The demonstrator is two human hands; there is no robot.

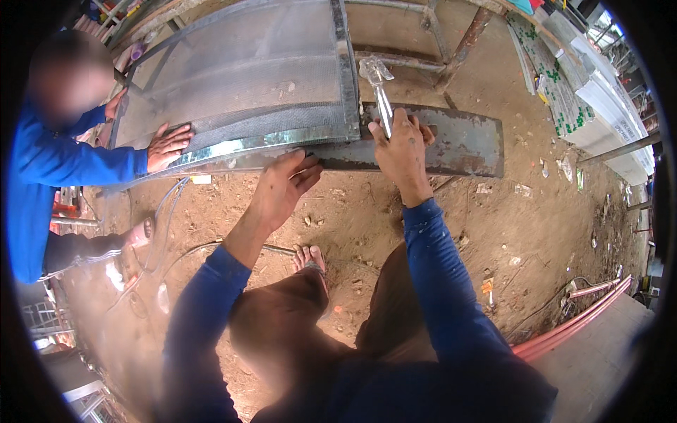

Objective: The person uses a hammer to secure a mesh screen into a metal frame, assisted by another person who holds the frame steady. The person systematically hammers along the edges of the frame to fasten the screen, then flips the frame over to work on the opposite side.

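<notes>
Reaching forward in blue sleeves [446, 275], left hand [281, 185] half curled at the near edge of a rusty grey metal plank [469, 143], its grip I cannot tell, right hand [404, 154] clenched around a silver-coloured hammer [381, 102], over the plank, beside a metal-framed grey mesh panel [240, 81].

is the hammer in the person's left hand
No, the right hand grips the silver hammer by its handle, while the left hand is at the near edge of the rusty metal beam.
</notes>
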